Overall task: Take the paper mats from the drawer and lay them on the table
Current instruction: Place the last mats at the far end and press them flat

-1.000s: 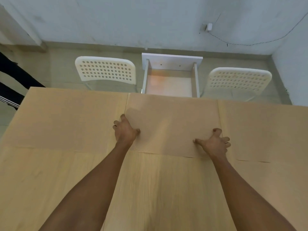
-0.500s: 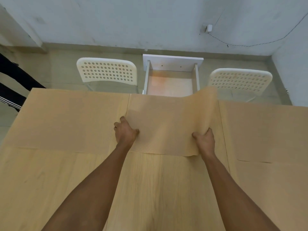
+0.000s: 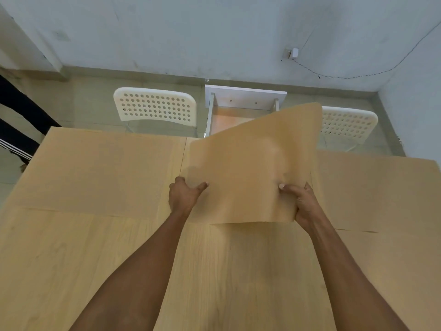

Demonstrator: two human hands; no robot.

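A tan paper mat is lifted off the wooden table, its far right corner curled up high in front of the drawer. My left hand pinches its near left edge and my right hand grips its near right corner. Two more paper mats lie flat on the table, one at the left and one at the right. The white drawer stands pulled out beyond the table's far edge, and the raised mat partly hides its inside.
Two white perforated chairs stand behind the table, one at the left and one at the right. A person's dark trouser leg shows at the far left. A grey wall with a cable runs behind.
The middle mat lay flat under both hands a second ago. My right hand gripped its right side and raised it; now both hands hold it up off the table.
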